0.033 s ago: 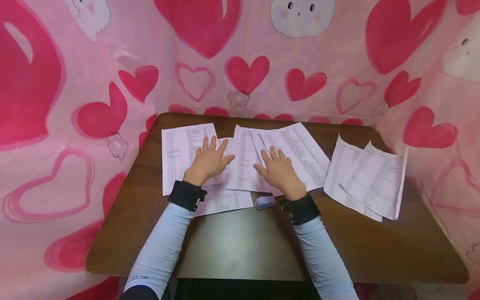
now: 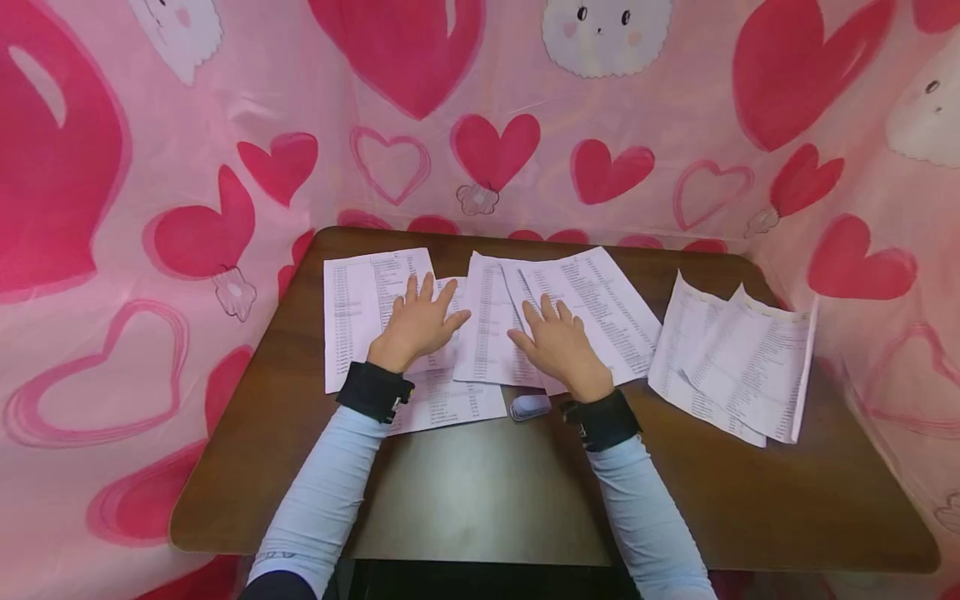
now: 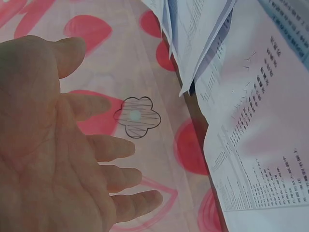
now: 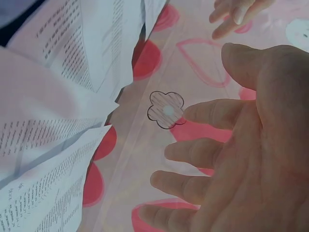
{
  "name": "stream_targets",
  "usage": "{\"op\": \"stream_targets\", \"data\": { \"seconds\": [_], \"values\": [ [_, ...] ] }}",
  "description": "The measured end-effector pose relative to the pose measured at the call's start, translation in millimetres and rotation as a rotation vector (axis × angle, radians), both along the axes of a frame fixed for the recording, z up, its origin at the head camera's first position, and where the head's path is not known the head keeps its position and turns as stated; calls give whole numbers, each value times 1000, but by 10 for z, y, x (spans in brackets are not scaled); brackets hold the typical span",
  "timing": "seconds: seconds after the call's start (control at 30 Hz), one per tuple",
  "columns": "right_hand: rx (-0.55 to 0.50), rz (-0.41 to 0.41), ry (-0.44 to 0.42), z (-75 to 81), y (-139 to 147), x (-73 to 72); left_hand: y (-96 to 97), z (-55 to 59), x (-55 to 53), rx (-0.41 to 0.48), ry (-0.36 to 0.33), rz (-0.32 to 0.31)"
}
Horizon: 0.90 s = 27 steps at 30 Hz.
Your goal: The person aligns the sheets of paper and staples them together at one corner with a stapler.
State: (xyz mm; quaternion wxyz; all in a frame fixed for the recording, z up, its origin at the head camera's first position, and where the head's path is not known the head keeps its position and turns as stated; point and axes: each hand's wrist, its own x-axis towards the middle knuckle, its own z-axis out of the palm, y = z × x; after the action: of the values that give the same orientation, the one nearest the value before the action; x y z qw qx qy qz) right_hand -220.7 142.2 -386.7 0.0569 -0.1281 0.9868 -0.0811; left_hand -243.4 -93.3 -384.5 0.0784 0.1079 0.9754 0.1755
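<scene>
My left hand (image 2: 415,329), palm down with fingers spread, is held over printed sheets (image 2: 348,325) on the left of the table. In the left wrist view, a gap shows between that palm and the paper. My right hand (image 2: 562,343) hovers likewise over a fanned group of printed sheets (image 2: 615,312) in the middle. Its fingers are parted and hold nothing, as the right wrist view also shows. Just below the middle sheets, between the wrists, lies a small pale purple object (image 2: 530,407), perhaps a stapler.
More printed sheets (image 2: 750,358), overlapping and with curled edges, lie at the right of the brown table (image 2: 480,492). A pink cloth (image 2: 420,67) with red hearts hangs behind the table and along both sides.
</scene>
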Motion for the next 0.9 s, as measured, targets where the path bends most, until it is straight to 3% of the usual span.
{"op": "stream_targets", "data": {
  "seconds": [0.4, 0.67, 0.9],
  "values": [
    [-25, -13, -2, 40, 97, -157, 10, 71, -107, 17, 20, 7],
    [-52, 19, 76, 96, 197, -160, 22, 99, -103, 40, 52, 4],
    [-107, 0, 75, 133, 231, -152, -1, 125, -96, 18, 95, -5]
  ]
}}
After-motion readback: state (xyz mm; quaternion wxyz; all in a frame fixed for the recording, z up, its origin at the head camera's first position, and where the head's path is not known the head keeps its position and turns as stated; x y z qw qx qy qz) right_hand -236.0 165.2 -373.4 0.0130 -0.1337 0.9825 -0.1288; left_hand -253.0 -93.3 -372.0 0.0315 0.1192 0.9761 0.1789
